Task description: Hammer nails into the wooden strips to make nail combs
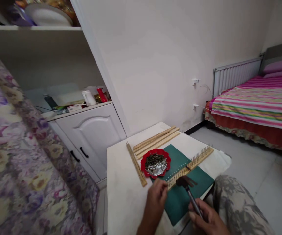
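Observation:
My right hand point(206, 217) is wrapped round the handle of a claw hammer point(191, 197), whose dark head is slightly blurred. The hammer head is raised beside a wooden strip point(200, 158) studded with rows of upright nails. At the strip's near left end, my left hand point(158, 191) has its fingers curled and pinched together. Whatever they grip is hidden. Under the strip lies a dark green mat point(176, 209). A red scalloped dish point(142, 163) full of loose nails point(156, 163) stands just beyond my left hand, partly over the mat.
Several wooden strips point(155, 142) lie at the back of the white table point(121, 195), and another strip point(136, 164) lies left of the dish. My knee point(236, 202) is close at the right. A cabinet point(94, 130), floral curtain point(45, 169) and bed point(258, 101) stand around.

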Action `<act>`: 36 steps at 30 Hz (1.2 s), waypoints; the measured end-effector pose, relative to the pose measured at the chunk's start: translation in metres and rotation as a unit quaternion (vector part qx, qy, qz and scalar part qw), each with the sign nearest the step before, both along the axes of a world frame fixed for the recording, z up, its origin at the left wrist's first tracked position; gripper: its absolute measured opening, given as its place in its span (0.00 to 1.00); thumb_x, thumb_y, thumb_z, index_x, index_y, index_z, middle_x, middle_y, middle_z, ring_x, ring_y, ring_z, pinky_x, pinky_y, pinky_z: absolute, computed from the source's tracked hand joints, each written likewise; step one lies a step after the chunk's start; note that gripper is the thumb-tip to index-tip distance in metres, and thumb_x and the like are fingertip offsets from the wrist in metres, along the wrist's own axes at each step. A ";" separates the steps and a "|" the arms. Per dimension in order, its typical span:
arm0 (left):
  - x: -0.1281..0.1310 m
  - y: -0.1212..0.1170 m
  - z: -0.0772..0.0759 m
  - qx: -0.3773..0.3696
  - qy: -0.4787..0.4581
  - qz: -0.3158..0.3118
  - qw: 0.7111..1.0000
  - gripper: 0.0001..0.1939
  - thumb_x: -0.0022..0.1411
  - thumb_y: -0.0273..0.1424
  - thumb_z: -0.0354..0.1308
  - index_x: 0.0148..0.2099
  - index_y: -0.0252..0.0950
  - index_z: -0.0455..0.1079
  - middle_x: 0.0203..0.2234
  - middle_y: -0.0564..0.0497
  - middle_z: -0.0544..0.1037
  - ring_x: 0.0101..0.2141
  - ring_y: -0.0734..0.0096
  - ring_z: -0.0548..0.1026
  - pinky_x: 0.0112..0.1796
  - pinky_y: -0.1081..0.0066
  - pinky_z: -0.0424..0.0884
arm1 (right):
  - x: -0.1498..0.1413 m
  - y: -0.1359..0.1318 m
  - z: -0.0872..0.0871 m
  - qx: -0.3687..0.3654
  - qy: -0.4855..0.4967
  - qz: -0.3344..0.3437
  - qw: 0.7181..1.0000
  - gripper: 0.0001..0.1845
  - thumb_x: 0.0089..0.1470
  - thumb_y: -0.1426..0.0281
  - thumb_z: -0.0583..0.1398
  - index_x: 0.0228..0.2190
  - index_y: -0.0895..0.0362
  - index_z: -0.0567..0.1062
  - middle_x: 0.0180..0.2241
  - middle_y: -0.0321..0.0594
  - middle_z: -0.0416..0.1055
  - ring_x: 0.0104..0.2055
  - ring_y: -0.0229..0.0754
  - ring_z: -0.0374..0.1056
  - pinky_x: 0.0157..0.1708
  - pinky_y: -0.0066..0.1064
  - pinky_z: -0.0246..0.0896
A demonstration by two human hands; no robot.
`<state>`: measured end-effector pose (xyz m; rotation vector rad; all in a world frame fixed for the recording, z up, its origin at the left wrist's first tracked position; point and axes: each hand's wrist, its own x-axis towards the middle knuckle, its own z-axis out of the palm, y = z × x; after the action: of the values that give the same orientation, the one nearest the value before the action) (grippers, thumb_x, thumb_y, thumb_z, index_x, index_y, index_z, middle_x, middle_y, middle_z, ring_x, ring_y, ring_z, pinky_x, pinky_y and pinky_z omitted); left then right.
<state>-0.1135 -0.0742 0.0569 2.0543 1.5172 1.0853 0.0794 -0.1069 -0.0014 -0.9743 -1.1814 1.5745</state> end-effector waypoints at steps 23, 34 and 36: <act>0.078 -0.065 -0.107 -0.217 -0.602 0.096 0.763 0.21 0.35 0.45 0.68 0.23 0.34 0.68 0.12 0.54 0.69 0.16 0.78 0.65 0.21 0.76 0.59 | -0.013 -0.021 -0.010 -0.069 0.109 -0.017 0.991 0.17 0.44 0.59 0.63 0.31 0.56 0.65 0.15 0.24 0.67 0.06 0.23 0.47 0.08 0.16 0.37; -0.009 -0.030 -0.048 -0.025 -0.198 0.223 0.954 0.14 0.57 0.42 0.53 0.32 0.36 0.67 0.26 0.52 0.74 0.31 0.69 0.72 0.34 0.73 0.67 | -0.009 -0.023 -0.024 -0.086 0.034 0.037 0.995 0.26 0.45 0.45 0.57 0.27 0.57 0.70 0.14 0.27 0.63 0.09 0.26 0.48 0.08 0.18 0.39; -0.013 -0.019 -0.048 0.003 -0.147 0.224 0.963 0.13 0.59 0.41 0.51 0.32 0.36 0.67 0.28 0.51 0.74 0.32 0.68 0.72 0.35 0.72 0.67 | -0.007 -0.022 -0.028 -0.081 0.030 0.046 0.995 0.28 0.44 0.44 0.56 0.28 0.58 0.71 0.12 0.26 0.61 0.10 0.27 0.48 0.09 0.19 0.39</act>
<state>-0.1269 -0.0930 0.0092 1.4938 1.8589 1.4804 0.0728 -0.1291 -0.0296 -0.9815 -1.0836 1.7841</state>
